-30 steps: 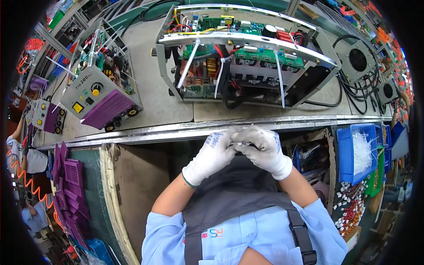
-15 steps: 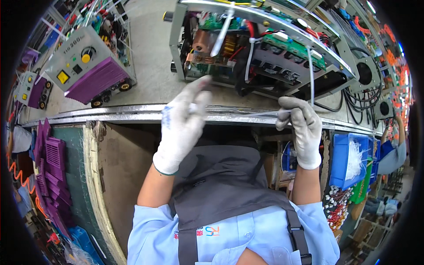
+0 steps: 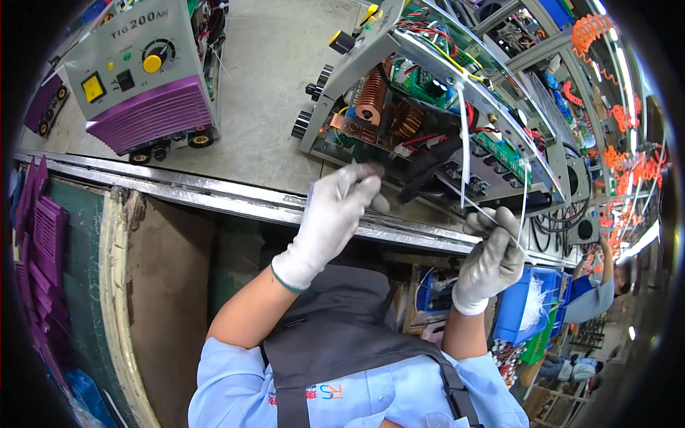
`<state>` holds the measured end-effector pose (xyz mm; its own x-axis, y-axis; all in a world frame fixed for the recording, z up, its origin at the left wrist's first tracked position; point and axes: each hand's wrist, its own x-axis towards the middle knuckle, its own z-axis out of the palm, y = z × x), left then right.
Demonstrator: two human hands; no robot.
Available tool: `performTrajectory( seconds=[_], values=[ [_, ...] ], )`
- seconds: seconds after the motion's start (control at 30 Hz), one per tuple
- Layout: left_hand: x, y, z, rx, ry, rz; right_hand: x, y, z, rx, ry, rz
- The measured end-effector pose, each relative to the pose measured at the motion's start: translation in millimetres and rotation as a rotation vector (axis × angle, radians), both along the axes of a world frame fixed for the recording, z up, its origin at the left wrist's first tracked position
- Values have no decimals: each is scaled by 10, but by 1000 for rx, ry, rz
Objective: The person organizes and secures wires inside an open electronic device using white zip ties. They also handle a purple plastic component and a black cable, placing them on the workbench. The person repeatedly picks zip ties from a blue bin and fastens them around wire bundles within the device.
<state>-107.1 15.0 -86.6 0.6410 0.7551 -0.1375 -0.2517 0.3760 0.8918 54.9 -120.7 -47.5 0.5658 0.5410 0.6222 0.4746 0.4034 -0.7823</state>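
A welding machine with its side uncovered stands tilted across the bench before me, its copper coil and green circuit boards exposed. My right hand, in a white glove with grey fingertips, pinches a thin white cable tie whose far part reaches toward the machine's inside. Near the machine's lower front edge is my left hand, gloved too, its fingers loosely bent and apart with nothing visible in them. Between the hands a black sleeved wire bundle hangs out. Another white cable tie dangles from the top rail.
A second machine with a purple lower cover stands at the left on the bench. The metal bench edge runs below my hands. Blue bins with white ties sit at lower right; purple panels lie at lower left.
My view has turned, so the machines sit differently in it. My left hand has come closer to the machine's lower edge. The tie in my right hand now points up into the machine.
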Motion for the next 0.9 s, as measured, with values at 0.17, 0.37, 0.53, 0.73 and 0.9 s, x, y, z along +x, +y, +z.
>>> performTrajectory(
  seconds=[0.17, 0.37, 0.53, 0.73, 0.9],
  values=[
    [274, 87, -93, -248, -142, -44, -69, 269, -91, -106, -168, 25],
    [341, 125, -95, -262, -152, -69, -62, 257, 4, -156, -45, -9],
    [358, 161, -131, -263, -185, -100, -89, 327, 89, -252, -92, -40],
    [352, 185, -132, -227, -169, -113, -58, 291, 224, -175, -161, -87],
    [343, 184, -145, -222, -173, -146, -68, 294, 154, -266, -86, -48]
  ],
)
